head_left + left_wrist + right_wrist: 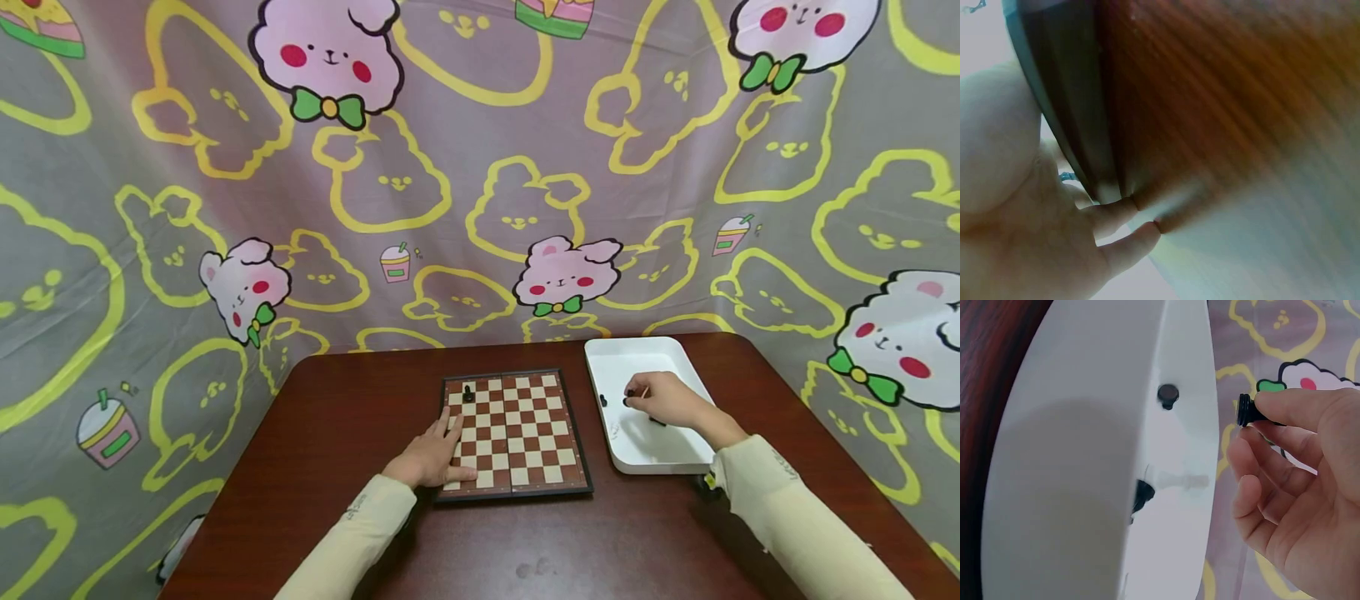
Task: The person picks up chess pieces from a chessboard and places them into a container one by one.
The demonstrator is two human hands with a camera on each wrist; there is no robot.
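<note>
My left hand (pixel 429 457) rests on the left edge of a brown-and-cream chessboard (pixel 540 442), fingers spread and the thumb across its squares. In the left wrist view two fingertips touch the wooden table beside the board's dark side. One black chess piece (pixel 468 394) stands on the board's far left part. Over the white tray (pixel 652 446), my right hand (pixel 671 398) pinches a black chess piece (pixel 1246 410) by thumb and finger, base outward. Inside the tray are another black piece (pixel 1168 395) and a dark piece (pixel 1142 495), partly hidden by the tray wall.
The dark red-brown table (pixel 337 417) extends around the board and tray. A patterned cloth (pixel 450 208) hangs behind and at both sides. Beneath the right cuff sits a dark object (pixel 705 486) with a yellow-green patch, mostly covered.
</note>
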